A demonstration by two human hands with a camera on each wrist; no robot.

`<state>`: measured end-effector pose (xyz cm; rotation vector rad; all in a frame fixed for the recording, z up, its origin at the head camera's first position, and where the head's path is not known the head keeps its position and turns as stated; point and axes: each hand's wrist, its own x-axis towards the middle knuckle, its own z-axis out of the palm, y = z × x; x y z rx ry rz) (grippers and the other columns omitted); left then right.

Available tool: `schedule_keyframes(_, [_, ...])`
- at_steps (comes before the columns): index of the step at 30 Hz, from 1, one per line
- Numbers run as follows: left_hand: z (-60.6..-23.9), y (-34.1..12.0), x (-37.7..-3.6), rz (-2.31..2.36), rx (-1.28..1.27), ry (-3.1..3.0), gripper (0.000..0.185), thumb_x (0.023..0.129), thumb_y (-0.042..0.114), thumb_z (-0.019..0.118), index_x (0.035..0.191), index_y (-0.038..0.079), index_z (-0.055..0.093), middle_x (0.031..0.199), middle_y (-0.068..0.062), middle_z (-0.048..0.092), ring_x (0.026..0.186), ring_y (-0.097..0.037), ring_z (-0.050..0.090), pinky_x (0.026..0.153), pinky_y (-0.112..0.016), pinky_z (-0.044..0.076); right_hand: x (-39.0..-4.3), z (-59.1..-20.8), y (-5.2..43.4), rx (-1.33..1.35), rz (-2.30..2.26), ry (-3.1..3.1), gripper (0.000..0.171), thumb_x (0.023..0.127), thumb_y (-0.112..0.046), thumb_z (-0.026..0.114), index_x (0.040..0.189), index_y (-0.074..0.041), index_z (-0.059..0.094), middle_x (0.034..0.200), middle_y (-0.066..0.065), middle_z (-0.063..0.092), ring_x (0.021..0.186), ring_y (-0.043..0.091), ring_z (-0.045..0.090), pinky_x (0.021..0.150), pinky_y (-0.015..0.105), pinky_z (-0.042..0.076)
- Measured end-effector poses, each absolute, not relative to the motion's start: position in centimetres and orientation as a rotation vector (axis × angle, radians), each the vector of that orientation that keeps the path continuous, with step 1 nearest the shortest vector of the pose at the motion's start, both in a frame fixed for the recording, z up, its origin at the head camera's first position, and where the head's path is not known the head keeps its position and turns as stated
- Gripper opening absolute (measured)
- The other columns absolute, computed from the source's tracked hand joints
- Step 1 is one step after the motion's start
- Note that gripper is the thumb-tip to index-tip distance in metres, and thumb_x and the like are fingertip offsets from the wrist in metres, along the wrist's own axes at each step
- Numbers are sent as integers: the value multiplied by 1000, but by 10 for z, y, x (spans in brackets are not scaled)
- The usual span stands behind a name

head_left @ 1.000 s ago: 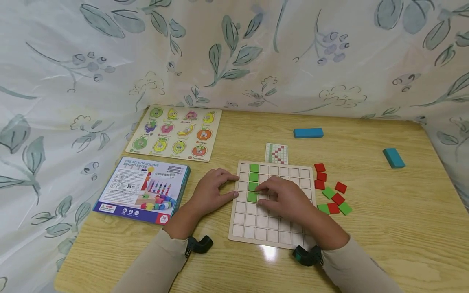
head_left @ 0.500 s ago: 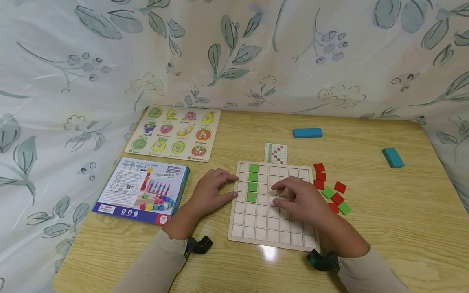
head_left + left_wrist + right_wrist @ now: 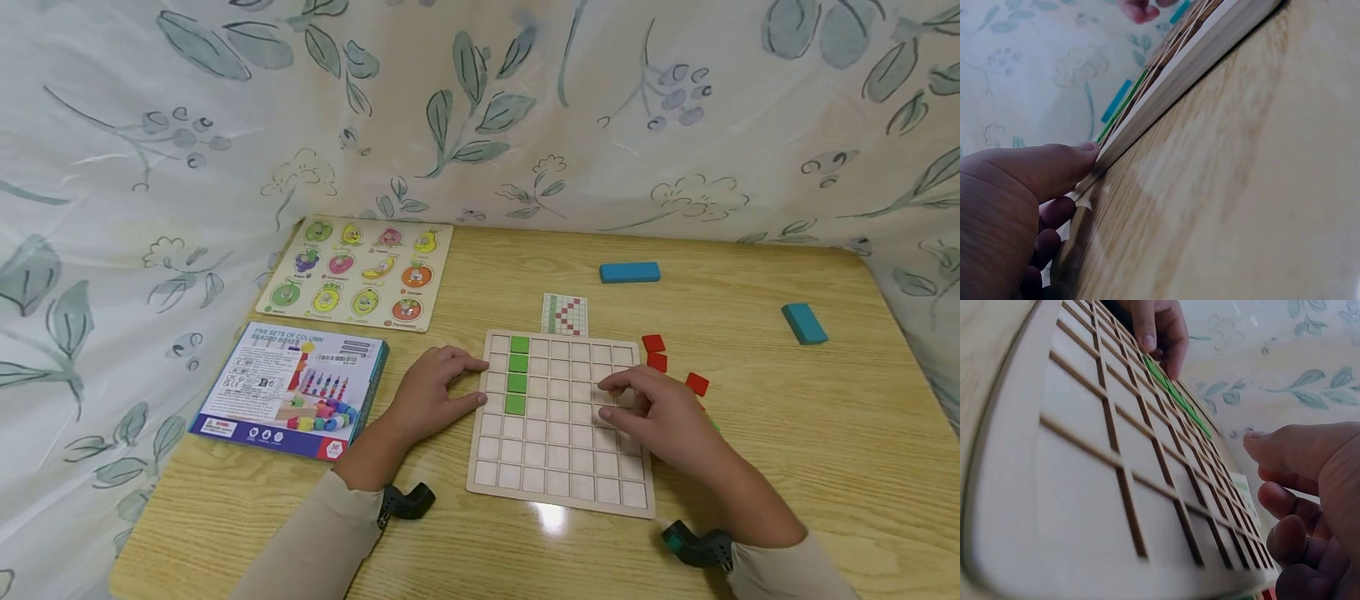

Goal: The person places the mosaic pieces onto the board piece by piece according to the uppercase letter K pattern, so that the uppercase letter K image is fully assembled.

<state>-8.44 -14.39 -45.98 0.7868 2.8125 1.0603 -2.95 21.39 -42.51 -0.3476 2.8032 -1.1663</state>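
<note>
While left hand [image 3: 433, 392] rests fingers, loosely spread, on left edge of grid board [image 3: 558, 475] at frame centre, right hand [image 3: 660, 412] hovers over board's right side, fingers relaxed, holding nothing. Four green tiles [image 3: 517, 373] fill one column, upper left of board. Red tiles [image 3: 656, 353] just right. Blue block [image 3: 630, 272] farther up.

Four green square tiles [image 3: 518, 373] sit in one column of the single wooden grid board [image 3: 558, 490] at centre frame. Three red square tiles [image 3: 654, 342] show right of it, two blue rectangular blocks [image 3: 630, 272] at upper right, one fruit puzzle board [image 3: 360, 272] and one printed cardboard box [image 3: 288, 388] at left.
</note>
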Motion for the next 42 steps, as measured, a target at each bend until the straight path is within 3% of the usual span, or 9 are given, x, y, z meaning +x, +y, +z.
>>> schedule_keyframes(5, [-459, -144, -84, 1065, 783, 2809, 43, 90, 30, 87, 131, 18, 77, 125, -2, 68, 116, -25, 60, 99, -48, 51, -26, -424, 226, -316, -1122, 2838, 32, 90, -20, 89, 120, -16, 76, 86, -3, 57, 66, 15, 50, 55, 28, 42])
schedule_keyframes(12, [-461, -144, -85, 1066, 788, 2809, 43, 90, 30, 87, 131, 18, 77, 125, -2, 68, 116, -25, 60, 99, -48, 51, -24, -425, 242, -315, -1090, 2910, 31, 90, -17, 89, 118, -16, 77, 101, -3, 67, 71, 15, 52, 60, 27, 45])
schedule_keyframes(16, [-462, -144, -85, 1059, 784, 2810, 43, 91, 30, 87, 131, 19, 77, 125, -2, 68, 116, -25, 60, 99, -48, 50, -22, -428, 250, -310, -1064, 2949, 32, 89, -17, 89, 118, -15, 77, 98, -2, 64, 69, 12, 51, 57, 27, 44])
schedule_keyframes(23, [-460, -144, -85, 1061, 791, 2813, 43, 90, 29, 87, 130, 17, 77, 125, -3, 69, 115, -26, 61, 98, -48, 51, -20, -430, 263, -288, -1015, 3000, 32, 90, -22, 89, 119, -15, 77, 107, 0, 68, 72, 11, 52, 58, 26, 44])
schedule_keyframes(42, [-459, -144, -84, 1071, 786, 2813, 43, 90, 30, 88, 130, 18, 77, 124, -2, 69, 114, -25, 60, 96, -47, 51, -18, -440, 290, -202, -960, 3100, 34, 87, -15, 91, 117, -10, 77, 108, 5, 69, 77, 13, 51, 64, 22, 44])
